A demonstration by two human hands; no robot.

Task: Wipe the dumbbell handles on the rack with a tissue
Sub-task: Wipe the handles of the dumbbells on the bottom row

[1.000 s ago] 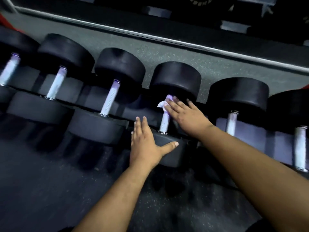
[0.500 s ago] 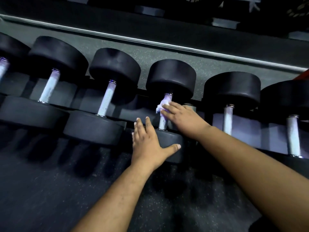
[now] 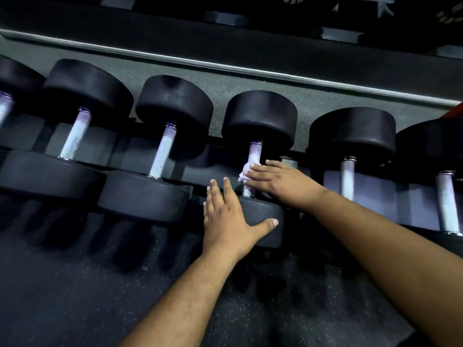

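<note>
Black round-headed dumbbells lie side by side on a low rack (image 3: pixel 200 171). My right hand (image 3: pixel 280 179) lies across the lower part of the metal handle (image 3: pixel 255 151) of the fourth dumbbell (image 3: pixel 260 116). Its straight fingers press a crumpled white tissue (image 3: pixel 246 171) against the handle, and its thumb is hidden. My left hand (image 3: pixel 225 221) rests flat on that dumbbell's near head (image 3: pixel 263 214), fingers straight and thumb spread across the head's front.
Neighbouring dumbbells sit close on both sides, with bare handles at the left (image 3: pixel 161 151) and right (image 3: pixel 347 176). Speckled dark rubber floor (image 3: pixel 75 296) runs below the rack. A pale metal strip (image 3: pixel 225 68) crosses behind the dumbbells, with dark equipment beyond it.
My right hand and the tissue have slid down the handle, from its far end toward the near head. My left hand has stayed on the near head.
</note>
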